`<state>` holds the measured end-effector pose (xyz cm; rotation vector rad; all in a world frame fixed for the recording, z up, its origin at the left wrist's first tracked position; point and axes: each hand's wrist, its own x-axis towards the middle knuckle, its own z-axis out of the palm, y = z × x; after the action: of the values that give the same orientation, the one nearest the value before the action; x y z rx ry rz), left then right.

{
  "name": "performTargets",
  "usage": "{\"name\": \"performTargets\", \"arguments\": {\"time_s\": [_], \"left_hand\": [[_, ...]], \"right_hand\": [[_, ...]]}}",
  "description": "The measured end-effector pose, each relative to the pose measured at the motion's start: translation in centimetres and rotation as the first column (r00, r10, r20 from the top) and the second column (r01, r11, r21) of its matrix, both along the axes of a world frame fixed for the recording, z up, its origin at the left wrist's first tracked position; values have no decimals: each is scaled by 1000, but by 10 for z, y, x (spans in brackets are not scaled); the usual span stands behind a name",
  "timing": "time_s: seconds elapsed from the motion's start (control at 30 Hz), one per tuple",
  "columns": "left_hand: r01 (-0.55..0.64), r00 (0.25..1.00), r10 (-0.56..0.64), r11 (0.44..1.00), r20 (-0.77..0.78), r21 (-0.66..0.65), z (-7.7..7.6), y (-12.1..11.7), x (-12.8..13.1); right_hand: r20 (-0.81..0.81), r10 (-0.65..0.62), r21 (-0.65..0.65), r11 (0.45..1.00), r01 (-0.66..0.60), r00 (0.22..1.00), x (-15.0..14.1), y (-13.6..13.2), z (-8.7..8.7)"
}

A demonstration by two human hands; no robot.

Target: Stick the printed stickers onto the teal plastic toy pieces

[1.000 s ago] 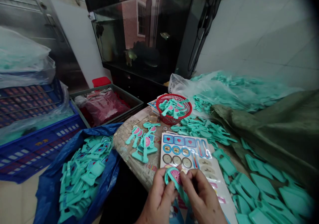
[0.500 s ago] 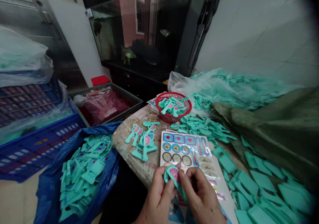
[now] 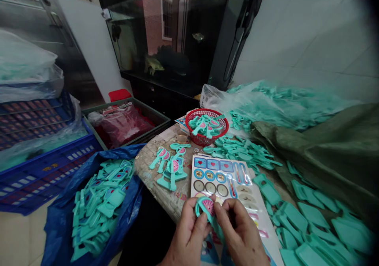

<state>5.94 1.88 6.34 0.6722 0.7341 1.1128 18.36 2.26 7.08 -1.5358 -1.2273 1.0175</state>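
Low in the head view, my left hand (image 3: 189, 232) pinches a small teal plastic toy piece (image 3: 200, 203) with a rounded end. On its face is a pink fan-shaped sticker (image 3: 208, 207). My right hand (image 3: 243, 231) has its thumb and fingers closed at the other side of the same piece, close to the sticker's edge. Both hands are over a sticker sheet (image 3: 195, 214) printed with hearts, dials and thermometers. Part of the piece is hidden behind my fingers. Left of the sheet lie several teal pieces with pink stickers (image 3: 173, 167).
A red basket (image 3: 207, 139) of teal pieces stands at the table's (image 3: 151, 159) back. Loose teal pieces (image 3: 299, 218) cover the right side beside a green cloth (image 3: 331, 147). At left are a blue bag (image 3: 56, 234) of teal pieces and a blue crate (image 3: 59, 171). A fish tank (image 3: 177, 29) stands behind.
My hands stay almost in place on the toy piece. The whole view has shifted very slightly, and the fish in the tank have moved.
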Motion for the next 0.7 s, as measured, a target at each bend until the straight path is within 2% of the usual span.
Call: {"name": "performTargets", "arguments": {"time_s": [0.17,0.53,0.7], "left_hand": [[-8,1000,8,1000,9,-14,0,-1,0],[-1,999,2,1000,-41,3,2,-1,-2],[-23,1000,23,1000,3,13,6,-2,-1]], "right_hand": [[59,12,-8,1000,-11,998,0,0,1],[61,-4,42,999,1,998,-4,-1,4],[73,-21,62,998,16,997,-4,0,7]]}}
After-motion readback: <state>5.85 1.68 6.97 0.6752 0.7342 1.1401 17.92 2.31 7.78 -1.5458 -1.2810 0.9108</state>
